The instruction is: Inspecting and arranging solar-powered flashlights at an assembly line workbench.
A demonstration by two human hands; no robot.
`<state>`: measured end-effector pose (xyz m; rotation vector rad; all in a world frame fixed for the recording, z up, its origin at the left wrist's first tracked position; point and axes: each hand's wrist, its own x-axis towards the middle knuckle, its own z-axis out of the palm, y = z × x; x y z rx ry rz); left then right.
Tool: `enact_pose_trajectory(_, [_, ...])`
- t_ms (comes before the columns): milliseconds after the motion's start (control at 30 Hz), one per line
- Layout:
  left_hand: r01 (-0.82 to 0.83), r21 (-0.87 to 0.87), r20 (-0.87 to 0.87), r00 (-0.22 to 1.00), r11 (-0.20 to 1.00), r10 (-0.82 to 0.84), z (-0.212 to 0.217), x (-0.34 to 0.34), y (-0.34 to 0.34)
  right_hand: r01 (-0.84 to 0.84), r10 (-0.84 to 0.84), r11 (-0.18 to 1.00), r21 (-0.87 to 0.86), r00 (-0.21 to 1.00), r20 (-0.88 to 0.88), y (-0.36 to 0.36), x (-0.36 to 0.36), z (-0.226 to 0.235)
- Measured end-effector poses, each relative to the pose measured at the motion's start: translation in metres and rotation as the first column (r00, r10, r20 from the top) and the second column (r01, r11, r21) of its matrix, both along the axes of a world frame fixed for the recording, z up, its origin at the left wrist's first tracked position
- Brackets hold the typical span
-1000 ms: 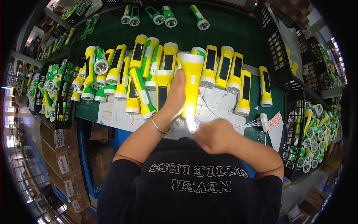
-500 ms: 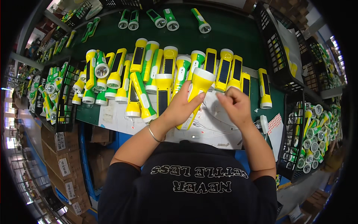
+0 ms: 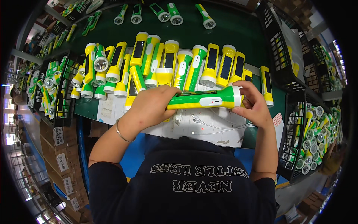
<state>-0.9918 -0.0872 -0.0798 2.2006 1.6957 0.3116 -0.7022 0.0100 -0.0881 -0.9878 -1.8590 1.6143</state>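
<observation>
A green and yellow flashlight (image 3: pixel 194 100) lies level across my front, its white head to the right and a white switch panel facing me. My left hand (image 3: pixel 154 104) is wrapped round its handle end. At the head, my right hand (image 3: pixel 254 102) grips the white rim between thumb and fingers. Just beyond stand several more flashlights, among them a yellow one with a dark solar panel (image 3: pixel 226 67) and a green one with a white switch panel (image 3: pixel 195 68). White cables (image 3: pixel 212 125) lie on the pale work sheet (image 3: pixel 160 128) below the held flashlight.
Black crates of flashlights flank the table: a left crate (image 3: pixel 65 93) and a right crate (image 3: pixel 294 138). Another black crate (image 3: pixel 278 48) stands at the far right. Several flashlights lie along the far side of the green table (image 3: pixel 231 31). Cardboard boxes (image 3: pixel 56 164) are stacked at lower left.
The flashlight has turned from upright to level, showing its green side. My right hand has come onto its head, and my left hand has shifted left with the handle end.
</observation>
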Motion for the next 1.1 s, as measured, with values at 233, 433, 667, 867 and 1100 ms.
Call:
enact_pose_trajectory(233, [0.201,-0.273,0.468,0.882,0.941,-0.053,-0.006,0.015,0.005,-0.071,0.057,0.989,-0.131,0.992,-0.111,-0.01,-0.03,-0.014])
enact_pose_trajectory(433, [0.133,-0.568,0.745,0.502,0.813,0.439,-0.044,0.043,-0.007,-0.049,-0.317,0.784,0.619,0.826,0.467,-0.029,-0.05,-0.076])
enact_pose_trajectory(667, [-0.15,-0.198,0.776,0.58,0.969,0.248,-0.065,0.053,0.0,0.095,-0.161,0.958,0.27,0.96,0.231,-0.027,-0.038,-0.084])
enact_pose_trajectory(867, [-0.083,-0.225,0.751,0.62,0.971,0.228,-0.064,0.065,0.009,0.094,-0.116,0.979,-0.179,0.987,-0.115,-0.03,-0.03,-0.056])
enact_pose_trajectory(1100, [-0.199,-0.037,0.611,0.771,0.979,0.18,-0.071,0.072,0.007,0.111,-0.123,0.973,-0.2,0.991,-0.049,-0.028,-0.028,-0.052])
